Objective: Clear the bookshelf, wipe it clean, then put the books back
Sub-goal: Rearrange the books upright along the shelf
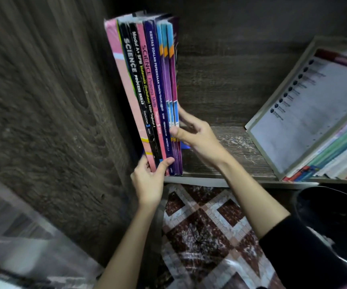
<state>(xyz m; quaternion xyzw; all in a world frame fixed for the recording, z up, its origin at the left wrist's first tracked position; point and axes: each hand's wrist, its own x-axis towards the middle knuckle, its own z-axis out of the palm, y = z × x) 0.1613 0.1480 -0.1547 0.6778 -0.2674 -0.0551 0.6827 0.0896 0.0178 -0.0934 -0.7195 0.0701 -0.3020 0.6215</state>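
Observation:
A bundle of several thin books (pixel 147 88) with pink, black and purple spines stands upright at the left end of a dark wooden shelf (pixel 231 151), close to the shelf's left side wall. My left hand (pixel 150 180) grips the bundle's bottom corner, thumb across the front of the spines. My right hand (pixel 195 136) holds the bundle's right side, thumb on the purple spines and fingers flat along the outer cover.
A second stack of books (pixel 318 122) leans to the right at the shelf's right end, a white printed page facing out. A black round container (pixel 333 222) sits below at the right. Patterned red and white floor tiles (pixel 206 236) lie under the shelf.

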